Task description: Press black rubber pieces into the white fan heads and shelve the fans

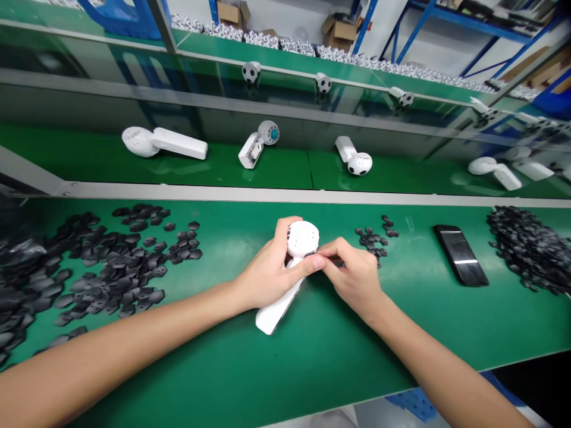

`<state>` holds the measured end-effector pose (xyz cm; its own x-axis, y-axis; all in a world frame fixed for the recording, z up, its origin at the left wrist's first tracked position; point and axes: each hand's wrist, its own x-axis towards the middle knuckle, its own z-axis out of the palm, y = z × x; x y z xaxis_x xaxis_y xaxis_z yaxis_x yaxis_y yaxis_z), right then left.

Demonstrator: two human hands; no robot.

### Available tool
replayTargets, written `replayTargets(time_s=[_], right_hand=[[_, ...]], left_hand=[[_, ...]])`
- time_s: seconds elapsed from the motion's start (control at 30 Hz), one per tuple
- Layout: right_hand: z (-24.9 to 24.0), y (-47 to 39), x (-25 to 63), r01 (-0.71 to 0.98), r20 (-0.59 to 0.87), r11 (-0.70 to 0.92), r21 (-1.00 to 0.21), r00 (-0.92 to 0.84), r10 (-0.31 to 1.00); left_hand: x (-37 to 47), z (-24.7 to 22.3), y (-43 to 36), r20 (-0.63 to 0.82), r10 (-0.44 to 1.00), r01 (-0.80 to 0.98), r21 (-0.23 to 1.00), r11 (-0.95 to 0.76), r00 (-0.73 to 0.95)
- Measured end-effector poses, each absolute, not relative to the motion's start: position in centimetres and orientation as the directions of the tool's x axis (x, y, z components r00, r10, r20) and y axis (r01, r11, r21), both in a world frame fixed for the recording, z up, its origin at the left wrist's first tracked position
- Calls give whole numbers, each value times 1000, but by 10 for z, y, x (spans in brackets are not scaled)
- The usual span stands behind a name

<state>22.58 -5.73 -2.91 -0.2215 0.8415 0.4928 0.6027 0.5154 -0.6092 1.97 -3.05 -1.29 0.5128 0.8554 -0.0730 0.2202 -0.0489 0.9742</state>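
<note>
My left hand (274, 264) is wrapped round a white plastic housing (303, 236) with a round head and a long straight handle. It holds the housing tilted over the green table, with the handle's end towards me. At the lower right edge of the round head, the fingertips of my right hand (352, 270) are pinched together on a small black piece (309, 254), mostly hidden by the fingers. My left thumb reaches across to the same spot and meets the right fingertips. Just beyond my right hand lie several small black pieces (372, 239).
Black pentagonal pieces (113, 267) spread over the table's left side. At the right are a black phone (461, 255) and a heap of small black pieces (530, 249). Beyond a metal rail (250, 193), similar white housings (181, 142) lie on a green surface.
</note>
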Motion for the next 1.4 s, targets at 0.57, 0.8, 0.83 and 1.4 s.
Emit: replayTargets(time_s=[0.57,0.8,0.83,1.4], right_hand=[[14,-33,310,776,-240,277,-566,-477,845],[7,-35,302,796,-219,364,-484,-513,830],[8,-35,300,796,-185,380,-471,-511,840],[29,-74,239,132,-52,-33,-991,-149,987]], left_hand=[[10,-9,-13,-231,768,-65,940,334,598],[14,-13,-12,-354,770,-139,860,491,531],[15,-14,-11,-378,769,-164,837,522,515],[6,24,-38,120,811,249,917,-311,573]])
